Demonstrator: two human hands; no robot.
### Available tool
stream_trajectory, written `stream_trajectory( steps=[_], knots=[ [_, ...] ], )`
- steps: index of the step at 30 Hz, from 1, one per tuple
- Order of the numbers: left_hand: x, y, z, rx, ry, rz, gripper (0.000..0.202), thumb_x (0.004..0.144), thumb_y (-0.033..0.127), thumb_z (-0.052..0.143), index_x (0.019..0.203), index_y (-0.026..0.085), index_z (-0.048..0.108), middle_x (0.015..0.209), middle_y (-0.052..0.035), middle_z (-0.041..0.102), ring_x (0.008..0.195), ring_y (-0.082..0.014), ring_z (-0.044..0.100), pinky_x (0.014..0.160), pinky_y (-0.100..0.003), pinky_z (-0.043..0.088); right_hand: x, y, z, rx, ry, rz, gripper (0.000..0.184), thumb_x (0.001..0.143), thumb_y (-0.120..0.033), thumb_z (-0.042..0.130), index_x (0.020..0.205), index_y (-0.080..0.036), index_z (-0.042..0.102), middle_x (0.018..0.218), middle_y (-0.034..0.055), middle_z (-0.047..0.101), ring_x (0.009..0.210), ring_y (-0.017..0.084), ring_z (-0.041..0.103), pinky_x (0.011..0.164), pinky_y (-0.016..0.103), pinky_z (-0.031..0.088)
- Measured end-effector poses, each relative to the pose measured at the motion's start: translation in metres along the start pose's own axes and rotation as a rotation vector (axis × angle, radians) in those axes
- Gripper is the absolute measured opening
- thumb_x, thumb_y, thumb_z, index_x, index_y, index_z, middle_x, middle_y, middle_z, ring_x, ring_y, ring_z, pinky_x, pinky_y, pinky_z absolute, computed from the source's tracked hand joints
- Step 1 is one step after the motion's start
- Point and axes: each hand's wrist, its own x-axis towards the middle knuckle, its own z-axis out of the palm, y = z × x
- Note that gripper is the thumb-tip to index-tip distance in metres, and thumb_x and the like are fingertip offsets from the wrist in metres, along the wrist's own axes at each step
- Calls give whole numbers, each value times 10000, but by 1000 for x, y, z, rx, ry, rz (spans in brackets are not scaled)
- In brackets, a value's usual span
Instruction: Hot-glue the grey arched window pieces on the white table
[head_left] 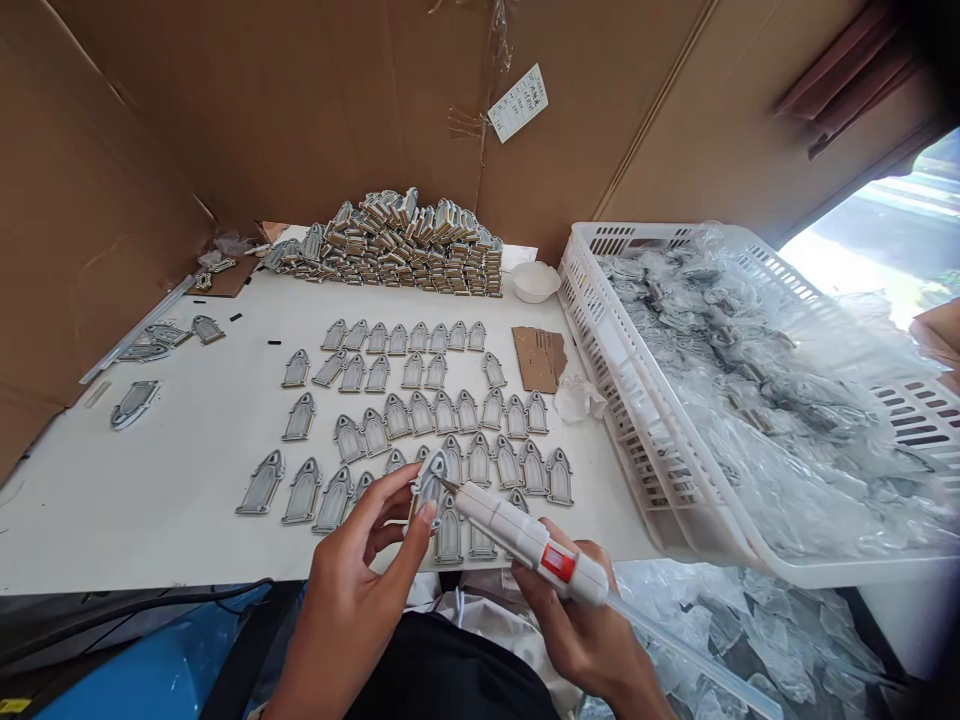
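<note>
Between the thumb and fingers of my left hand (360, 560) is a small grey arch-shaped frame (426, 492), tilted up above the table's front edge. My right hand (581, 620) is wrapped round a white glue gun (517, 530) with a red label; a clear glue stick (697, 655) sticks out of its back end. The gun's nozzle points left and is at the upper part of the held frame; whether it touches cannot be told. Several rows of similar arch-shaped frames (478, 460) lie on the white table (187, 500) just beyond my hands.
A big stack of frames (405, 245) stands at the back against cardboard walls (337, 100). Nearby are a white bowl (535, 282) and a cardboard scrap (540, 358). On the right, a white plastic crate (637, 400) holds bagged parts. A few loose frames (136, 404) lie at the left.
</note>
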Motion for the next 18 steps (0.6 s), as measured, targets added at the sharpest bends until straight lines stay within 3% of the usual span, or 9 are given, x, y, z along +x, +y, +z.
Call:
stream_trajectory(
  steps=[4,6,8,10,12,15,17,18],
  knots=[
    [1,1,-1,121,-30,50,613,974,700,697,1491,373,738,1424,-75,764,1261,-295,769,675,-208,649,-1,0,-6,-8,-51,-7,449,1125,-534,469,881,-173,575,733,34,608,622,96,552,627,218,340],
    [4,-1,-1,170,-43,138,542,1018,655,658,1490,401,740,1466,-43,754,1329,-296,743,694,-213,648,-2,-2,-9,-39,-73,-9,305,1105,-427,530,950,-175,608,753,9,629,616,78,541,628,212,304],
    [8,-5,-1,209,-53,239,466,1064,584,619,1477,410,747,1481,-14,749,1372,-270,722,806,-221,663,-2,-4,-9,-107,-91,-32,179,1077,-330,548,1124,-212,675,834,-6,692,655,82,591,648,212,295],
    [11,-8,-1,231,-75,296,435,1084,547,596,1466,411,752,1489,1,745,1379,-249,716,843,-216,657,-4,-7,-10,-183,-100,-61,320,1031,-258,564,1327,-290,681,929,-17,741,719,101,662,669,207,312],
    [13,-9,0,229,-78,260,447,1070,580,605,1448,400,762,1458,-9,762,1331,-246,739,788,-210,646,-5,-9,-11,-205,-119,-64,458,1003,-234,579,1441,-348,650,1001,-24,763,791,114,714,692,196,342],
    [14,-8,1,174,1,111,553,998,678,668,1436,354,764,1336,-54,804,1205,-257,787,712,-217,637,-7,-9,-15,-79,-134,-6,371,1037,-283,573,1390,-305,684,1000,-12,760,803,92,710,704,176,379],
    [15,-6,0,136,66,63,608,950,705,717,1407,307,768,1262,-75,817,1152,-254,799,812,-250,671,-9,-6,-17,11,-119,38,245,1074,-368,566,1183,-211,719,894,9,722,727,75,648,685,175,389],
    [16,-5,-1,111,88,56,621,930,707,741,1382,282,770,1238,-84,818,1144,-254,801,888,-276,683,-9,-3,-17,44,-100,52,284,1085,-421,558,1059,-180,705,825,18,686,686,74,609,669,181,391]
  ],
)
